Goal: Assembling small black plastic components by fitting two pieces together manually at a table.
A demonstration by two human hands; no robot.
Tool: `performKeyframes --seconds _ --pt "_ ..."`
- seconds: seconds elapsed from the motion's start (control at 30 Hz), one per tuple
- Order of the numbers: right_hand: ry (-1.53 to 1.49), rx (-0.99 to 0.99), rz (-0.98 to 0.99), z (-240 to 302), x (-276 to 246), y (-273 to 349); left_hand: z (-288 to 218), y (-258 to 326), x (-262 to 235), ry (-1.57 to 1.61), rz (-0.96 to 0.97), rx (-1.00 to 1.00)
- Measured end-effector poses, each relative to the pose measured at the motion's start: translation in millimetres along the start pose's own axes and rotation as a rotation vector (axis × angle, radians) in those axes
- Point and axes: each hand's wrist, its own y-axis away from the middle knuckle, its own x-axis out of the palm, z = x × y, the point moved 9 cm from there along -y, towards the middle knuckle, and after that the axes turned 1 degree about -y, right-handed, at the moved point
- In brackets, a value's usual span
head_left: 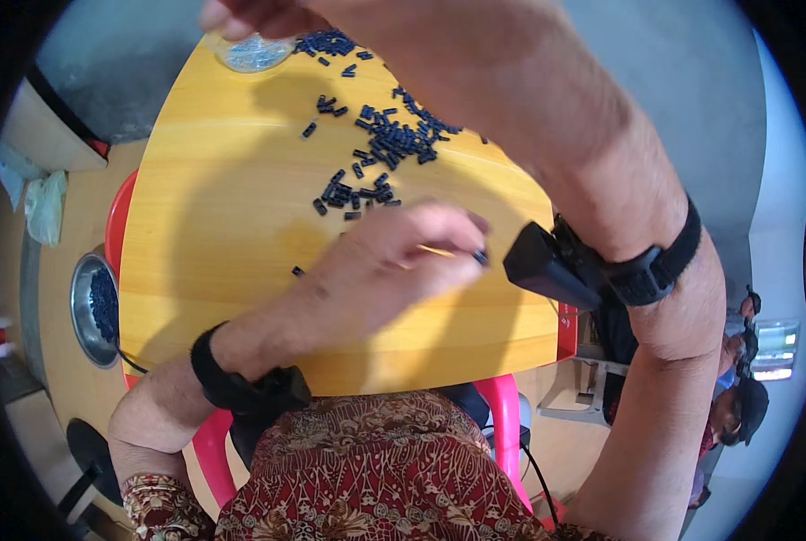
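Observation:
My left hand (403,248) is over the near middle of the yellow table, its fingers closed. A small black piece (481,257) sticks out at its fingertips; its exact kind is too small to make out. A thin yellow streak shows between the fingers, and I cannot tell whether it is table or a held thing. My right arm reaches across to the far left. There my right hand (258,18) is blurred and cut by the upper edge, beside a clear container (255,54) with small shiny things. Its fingers are too smeared to read.
Many short black cylindrical pieces (394,140) lie scattered on the yellow table (213,270). Left of the table stands a metal bowl (82,311) of dark pieces. Dark wrist-strapped devices (556,266) sit on both arms. Several people (736,410) are at the far right.

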Motion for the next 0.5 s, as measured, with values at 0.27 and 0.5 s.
performKeyframes --seconds 0.27,0.5 --pt "-0.376 -0.066 -0.229 -6.1 -23.5 -26.0 -5.0 -15.4 155.6 0.199 0.491 0.149" --pt "-0.361 0.081 -0.239 50.0 -46.1 -14.7 51.5 11.6 247.7 0.059 0.82 0.045"
